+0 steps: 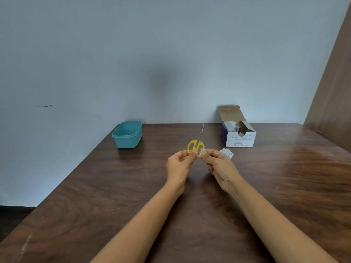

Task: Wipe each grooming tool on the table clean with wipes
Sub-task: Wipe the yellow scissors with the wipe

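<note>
Teal tub (127, 134) sits well left of your grip; contents too small to tell. Your left hand (179, 164) pinches one yellow loop of small scissors (198, 144), blades pointing up and away from your fingers. Your right hand (218, 165) pinches alcohol wipe (202, 152) against other loop. Torn sachet (227, 152) lies just beyond right hand, open swab box (239, 138) farther right. Step in hand, likely: wiping handles. Next: run wipe up blades and keep left pinch firm.

A teal plastic tub (127, 138) is sitting on the dark wood-grain desk (91, 205), at its far left corner (something small is lying inside, too dim to tell). A pale blue-grey wall (133, 54) is rising behind, and a brown panel (334, 88) is standing at the right.
</note>
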`<move>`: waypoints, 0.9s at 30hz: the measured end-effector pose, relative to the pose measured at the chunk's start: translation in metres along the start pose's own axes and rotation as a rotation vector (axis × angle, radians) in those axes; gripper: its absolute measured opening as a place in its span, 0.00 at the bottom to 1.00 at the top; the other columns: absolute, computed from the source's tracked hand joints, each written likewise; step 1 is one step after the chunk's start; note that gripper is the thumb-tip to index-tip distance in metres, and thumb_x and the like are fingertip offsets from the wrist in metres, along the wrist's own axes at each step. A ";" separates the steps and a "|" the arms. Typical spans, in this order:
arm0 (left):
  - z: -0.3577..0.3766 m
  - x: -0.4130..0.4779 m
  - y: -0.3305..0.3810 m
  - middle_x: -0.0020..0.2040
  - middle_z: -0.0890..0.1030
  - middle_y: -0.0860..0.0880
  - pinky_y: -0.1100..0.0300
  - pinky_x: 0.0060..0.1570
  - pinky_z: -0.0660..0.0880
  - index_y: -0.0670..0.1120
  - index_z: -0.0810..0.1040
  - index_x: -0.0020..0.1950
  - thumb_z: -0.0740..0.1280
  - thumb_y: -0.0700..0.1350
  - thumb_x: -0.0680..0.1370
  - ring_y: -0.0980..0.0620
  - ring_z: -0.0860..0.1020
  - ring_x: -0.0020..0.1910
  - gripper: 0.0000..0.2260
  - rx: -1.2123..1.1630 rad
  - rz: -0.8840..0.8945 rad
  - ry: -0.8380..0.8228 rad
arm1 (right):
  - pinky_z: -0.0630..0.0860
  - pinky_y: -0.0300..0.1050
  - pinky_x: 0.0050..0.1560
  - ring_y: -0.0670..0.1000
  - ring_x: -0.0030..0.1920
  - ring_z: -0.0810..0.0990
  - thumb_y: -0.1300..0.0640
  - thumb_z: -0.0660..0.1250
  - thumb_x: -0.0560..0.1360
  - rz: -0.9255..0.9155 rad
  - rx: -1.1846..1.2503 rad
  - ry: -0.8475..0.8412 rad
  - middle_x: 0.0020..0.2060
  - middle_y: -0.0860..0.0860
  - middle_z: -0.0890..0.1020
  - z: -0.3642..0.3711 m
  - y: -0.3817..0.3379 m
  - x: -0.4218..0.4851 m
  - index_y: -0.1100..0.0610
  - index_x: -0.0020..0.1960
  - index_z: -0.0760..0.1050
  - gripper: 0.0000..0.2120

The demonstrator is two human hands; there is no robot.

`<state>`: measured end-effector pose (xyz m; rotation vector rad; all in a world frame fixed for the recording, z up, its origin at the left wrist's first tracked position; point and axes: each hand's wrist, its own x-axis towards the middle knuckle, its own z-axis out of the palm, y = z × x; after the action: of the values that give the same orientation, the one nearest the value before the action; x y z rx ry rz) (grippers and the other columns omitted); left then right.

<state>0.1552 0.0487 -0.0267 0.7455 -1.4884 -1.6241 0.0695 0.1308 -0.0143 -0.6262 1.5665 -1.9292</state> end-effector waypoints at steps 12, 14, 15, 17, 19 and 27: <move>0.000 -0.006 0.001 0.37 0.85 0.47 0.62 0.46 0.76 0.53 0.77 0.49 0.69 0.47 0.76 0.52 0.83 0.41 0.04 0.136 0.171 0.024 | 0.77 0.38 0.47 0.50 0.45 0.82 0.59 0.71 0.73 -0.192 -0.303 0.066 0.42 0.55 0.85 -0.001 0.005 0.001 0.59 0.43 0.83 0.03; 0.000 -0.006 0.002 0.36 0.85 0.48 0.63 0.44 0.76 0.55 0.77 0.48 0.69 0.46 0.77 0.52 0.83 0.39 0.04 0.166 0.204 0.026 | 0.78 0.46 0.52 0.54 0.47 0.82 0.58 0.72 0.72 -0.187 -0.343 0.077 0.41 0.55 0.85 -0.003 0.007 0.003 0.58 0.42 0.83 0.04; 0.000 -0.005 0.002 0.36 0.85 0.49 0.66 0.43 0.75 0.56 0.77 0.48 0.68 0.45 0.77 0.54 0.83 0.39 0.05 0.176 0.215 0.031 | 0.78 0.48 0.53 0.54 0.47 0.82 0.57 0.72 0.72 -0.182 -0.363 0.083 0.40 0.55 0.85 -0.003 0.007 0.004 0.58 0.42 0.83 0.04; -0.002 -0.003 0.002 0.38 0.85 0.51 0.71 0.39 0.74 0.56 0.76 0.49 0.67 0.45 0.78 0.57 0.82 0.39 0.06 0.226 0.240 0.051 | 0.78 0.49 0.51 0.54 0.45 0.82 0.54 0.73 0.71 -0.204 -0.384 0.114 0.37 0.53 0.85 -0.004 0.008 0.005 0.56 0.39 0.83 0.05; -0.006 0.001 0.001 0.38 0.84 0.50 0.73 0.37 0.72 0.54 0.78 0.53 0.66 0.44 0.78 0.55 0.81 0.39 0.06 0.325 0.286 0.076 | 0.76 0.42 0.43 0.49 0.38 0.80 0.54 0.73 0.71 -0.289 -0.394 0.178 0.33 0.51 0.84 -0.004 0.007 0.004 0.56 0.37 0.83 0.07; -0.008 0.005 -0.002 0.47 0.84 0.51 0.69 0.41 0.72 0.50 0.80 0.62 0.64 0.42 0.80 0.59 0.77 0.39 0.12 0.459 0.463 0.060 | 0.74 0.45 0.43 0.49 0.42 0.79 0.48 0.72 0.72 -0.563 -0.472 0.370 0.33 0.41 0.82 -0.008 -0.002 -0.001 0.45 0.32 0.79 0.10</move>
<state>0.1596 0.0403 -0.0297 0.6206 -1.8504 -0.9194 0.0640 0.1374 -0.0140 -1.0407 2.3084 -2.1657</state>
